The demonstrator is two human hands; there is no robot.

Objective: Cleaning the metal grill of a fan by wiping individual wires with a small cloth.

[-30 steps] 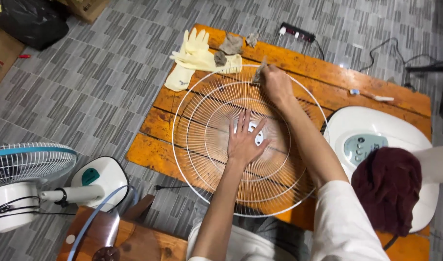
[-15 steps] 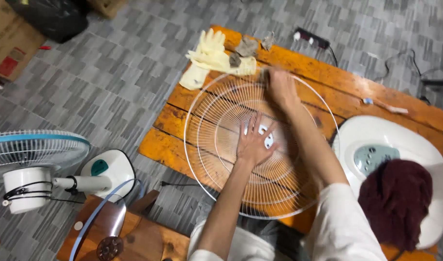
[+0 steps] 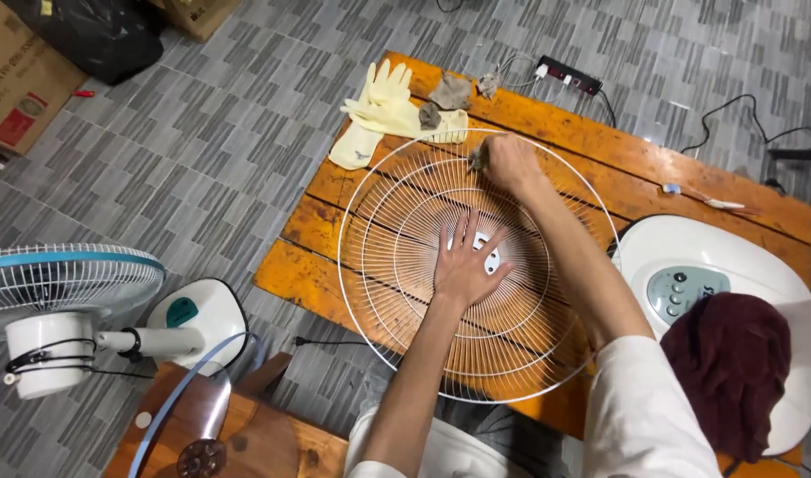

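The right hand (image 3: pixel 509 164) is closing around a small grey rag (image 3: pixel 477 158), pinching it against the wires of the white fan guard (image 3: pixel 397 292) close to the rim, at about twelve o'clock on the ring. The left hand (image 3: pixel 466 264) is lying flat with its fingers spread wide, holding nothing, pressing down on the white hub at the centre of the guard. From the left hand the rag is lying up and slightly right, toward one o'clock, so the right hand is the one already on it; the left is well apart from it. The guard is round, with no long axis; its wires are running outward from the hub like spokes, and the rag is sitting across them near their outer ends.

The guard is resting on the orange wooden counter (image 3: pixel 653 164). Beyond its rim at eleven o'clock a pair of pale rubber gloves (image 3: pixel 383 111) is lying with more grey rag scraps (image 3: pixel 450 91) beside them. At three o'clock a white fan base (image 3: pixel 751 257) is sitting with a dark red cloth (image 3: pixel 729 372) draped over it.

Compared with half a second ago, the right hand is showing sharp rather than blurred, and it is lying a little lower on the wires; the left hand is staying planted on the hub.
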